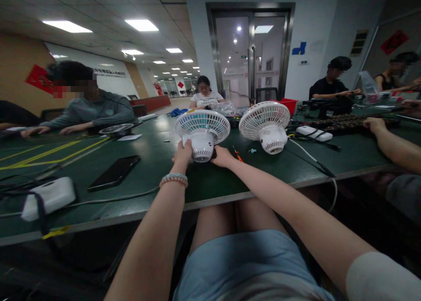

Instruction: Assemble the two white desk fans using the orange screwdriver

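A small white fan [202, 130] with a round grille stands on the dark green table [158, 169], its motor housing facing me. My left hand [183, 154] grips the left side of the housing, a bead bracelet on the wrist. My right hand [222, 156] is closed on the fan's right side near its base. A second white fan [265, 124] stands just to the right, untouched. A small orange-handled screwdriver [237, 154] lies beside my right hand.
A black phone [114, 172] lies at the left. A white box [49, 196] with a cable sits near the front edge. A white power bank [313, 133] and cables lie at the right. Other people sit around the table; one forearm [391, 145] rests at right.
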Demonstrator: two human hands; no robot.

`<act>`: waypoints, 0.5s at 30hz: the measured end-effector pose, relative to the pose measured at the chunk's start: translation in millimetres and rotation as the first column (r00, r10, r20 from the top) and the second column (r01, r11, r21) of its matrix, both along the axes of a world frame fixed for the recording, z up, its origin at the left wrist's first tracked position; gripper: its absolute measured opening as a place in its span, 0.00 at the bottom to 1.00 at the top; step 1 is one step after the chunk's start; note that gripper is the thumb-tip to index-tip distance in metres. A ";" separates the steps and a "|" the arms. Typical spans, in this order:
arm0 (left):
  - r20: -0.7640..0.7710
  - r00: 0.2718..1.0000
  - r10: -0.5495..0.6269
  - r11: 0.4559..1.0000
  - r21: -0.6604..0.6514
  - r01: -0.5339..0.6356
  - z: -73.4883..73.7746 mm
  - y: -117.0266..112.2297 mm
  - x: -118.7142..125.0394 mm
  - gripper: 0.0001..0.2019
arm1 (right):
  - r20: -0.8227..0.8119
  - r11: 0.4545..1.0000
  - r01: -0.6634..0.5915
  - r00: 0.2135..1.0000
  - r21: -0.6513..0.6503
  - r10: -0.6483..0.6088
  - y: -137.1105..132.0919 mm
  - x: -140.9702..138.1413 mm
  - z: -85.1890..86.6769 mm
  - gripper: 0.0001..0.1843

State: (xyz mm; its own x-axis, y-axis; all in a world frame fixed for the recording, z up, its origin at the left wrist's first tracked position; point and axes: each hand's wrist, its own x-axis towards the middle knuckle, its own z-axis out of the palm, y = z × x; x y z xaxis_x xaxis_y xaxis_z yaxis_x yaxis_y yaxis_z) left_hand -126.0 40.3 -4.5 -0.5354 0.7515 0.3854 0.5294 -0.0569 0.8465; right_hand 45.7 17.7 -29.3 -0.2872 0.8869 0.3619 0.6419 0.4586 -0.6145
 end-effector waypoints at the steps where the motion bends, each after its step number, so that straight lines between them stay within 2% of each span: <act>1: 0.010 0.999 0.052 0.995 -0.088 -0.051 1.3 -2.1 -2.1 0.23 | -0.005 1.000 -0.002 1.000 -0.006 0.002 -1.7 -0.1 0.7 0.23; 3: 0.044 0.990 0.133 0.975 -0.187 -0.123 3.1 -6.2 -6.6 0.25 | -0.014 1.000 -0.021 1.000 -0.022 0.021 -5.0 -0.8 2.0 0.23; 5: 0.075 0.987 0.144 0.976 -0.177 -0.129 3.2 -8.4 -10.7 0.25 | -0.021 0.999 -0.037 0.999 -0.036 0.036 -7.6 -1.6 2.7 0.23; 9: 0.071 0.993 0.097 0.986 -0.143 -0.086 -1.5 -2.9 -17.2 0.26 | -0.031 0.999 -0.033 0.999 -0.040 0.032 -8.5 -2.1 2.1 0.24; 15: -0.053 0.999 0.013 0.969 -0.248 -0.026 -9.5 13.8 -28.8 0.28 | -0.015 0.998 -0.064 0.998 -0.025 0.064 -6.8 1.0 3.3 0.19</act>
State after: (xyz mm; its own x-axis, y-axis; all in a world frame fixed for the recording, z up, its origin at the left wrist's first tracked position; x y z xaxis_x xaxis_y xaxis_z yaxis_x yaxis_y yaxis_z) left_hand -154.8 54.1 -14.0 -0.5354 0.8167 0.2153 0.5709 0.1621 0.8049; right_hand 46.7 10.8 -26.0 -0.3386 0.8759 0.3437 0.6033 0.4824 -0.6351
